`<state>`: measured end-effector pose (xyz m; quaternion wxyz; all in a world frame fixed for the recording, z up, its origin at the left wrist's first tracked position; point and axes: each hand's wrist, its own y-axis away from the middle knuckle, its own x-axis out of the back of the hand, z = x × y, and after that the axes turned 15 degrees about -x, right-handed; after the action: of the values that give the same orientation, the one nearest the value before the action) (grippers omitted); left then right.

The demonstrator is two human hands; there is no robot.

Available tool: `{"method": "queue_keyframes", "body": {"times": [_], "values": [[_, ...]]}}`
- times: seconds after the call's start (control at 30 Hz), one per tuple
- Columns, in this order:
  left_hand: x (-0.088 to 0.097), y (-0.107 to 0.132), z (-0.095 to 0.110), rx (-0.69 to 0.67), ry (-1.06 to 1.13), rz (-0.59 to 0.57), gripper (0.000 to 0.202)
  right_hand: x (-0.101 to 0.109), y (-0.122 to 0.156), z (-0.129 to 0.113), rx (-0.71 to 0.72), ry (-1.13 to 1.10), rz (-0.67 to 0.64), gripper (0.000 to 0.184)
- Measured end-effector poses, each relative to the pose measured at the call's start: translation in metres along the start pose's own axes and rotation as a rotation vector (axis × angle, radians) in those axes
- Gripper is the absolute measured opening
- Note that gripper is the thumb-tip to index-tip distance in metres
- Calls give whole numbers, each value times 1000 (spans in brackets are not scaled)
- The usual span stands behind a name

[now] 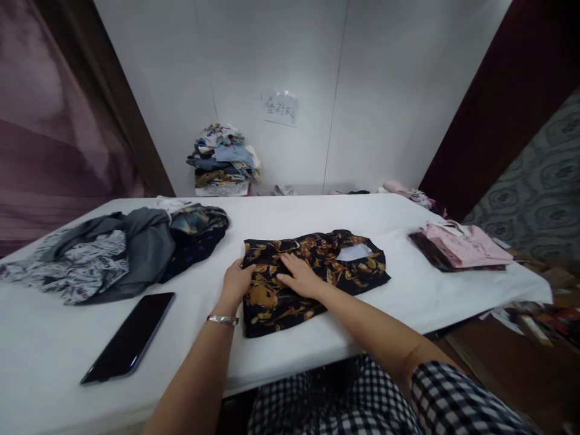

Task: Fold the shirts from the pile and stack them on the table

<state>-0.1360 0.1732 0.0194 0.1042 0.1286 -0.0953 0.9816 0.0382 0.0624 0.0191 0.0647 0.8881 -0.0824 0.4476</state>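
Observation:
A black garment with a gold floral print (pixel 317 272) lies partly folded on the white table (pixel 290 211), its white neck label showing at the right. My left hand (pixel 236 283), a silver bracelet on its wrist, grips the garment's left edge with curled fingers. My right hand (pixel 299 277) lies flat on the middle of the cloth, fingers stretched out and pointing left.
A dark phone (pixel 129 336) lies near the table's front left. A heap of grey, printed and navy clothes (pixel 118 251) covers the left side. Folded pink and dark garments (pixel 462 244) sit at the right edge. A stack of clothes (pixel 224 160) stands by the far wall.

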Motion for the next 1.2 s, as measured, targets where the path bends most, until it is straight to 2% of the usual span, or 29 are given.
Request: {"method": "queue_keyframes", "body": {"times": [0.1, 0.17, 0.27, 0.37, 0.43, 0.5, 0.57, 0.67, 0.7, 0.77, 0.87, 0.9, 0.93, 1.03, 1.1, 1.2], "values": [[12, 3, -1, 42, -52, -19, 22, -5, -2, -6, -38, -56, -104, 67], [15, 5, 3, 46, -80, -30, 21, -3, -2, -8, -76, -194, -53, 65], [14, 3, 18, 2, -114, -52, 23, 7, 4, -10, -126, -545, 47, 61], [7, -5, 45, -76, -171, -93, 24, 18, 19, -10, -207, -972, 12, 60], [-7, -9, 68, -119, -199, -139, 25, 26, 28, -8, -260, -1212, -70, 62], [-30, -10, 91, -149, -188, -196, 28, 34, 35, -1, -292, -1350, -153, 63], [-59, -8, 111, -120, -117, -279, 32, 44, 38, 10, -316, -1358, -180, 66], [-100, -2, 126, -22, 67, -447, 39, 58, 42, 32, -361, -1247, -115, 78], [-110, 0, 126, -17, 87, -465, 40, 62, 44, 40, -378, -1230, -101, 80], [-119, 3, 118, -57, 40, -419, 39, 67, 48, 54, -418, -1268, -117, 75], [-113, 8, 91, -120, -113, -276, 36, 68, 55, 70, -465, -1394, -100, 53], [-109, 10, 81, -131, -151, -247, 34, 66, 57, 73, -473, -1411, -73, 50], [-104, 12, 71, -142, -188, -223, 32, 65, 57, 74, -482, -1406, -46, 52], [-96, 18, 49, -154, -263, -190, 32, 60, 56, 74, -521, -1314, 1, 75], [-96, 21, 40, -166, -302, -176, 35, 58, 55, 73, -481, -1282, 42, 86], [-99, 24, 35, -204, -358, -175, 39, 59, 54, 76, -383, -1257, 99, 89]]}}
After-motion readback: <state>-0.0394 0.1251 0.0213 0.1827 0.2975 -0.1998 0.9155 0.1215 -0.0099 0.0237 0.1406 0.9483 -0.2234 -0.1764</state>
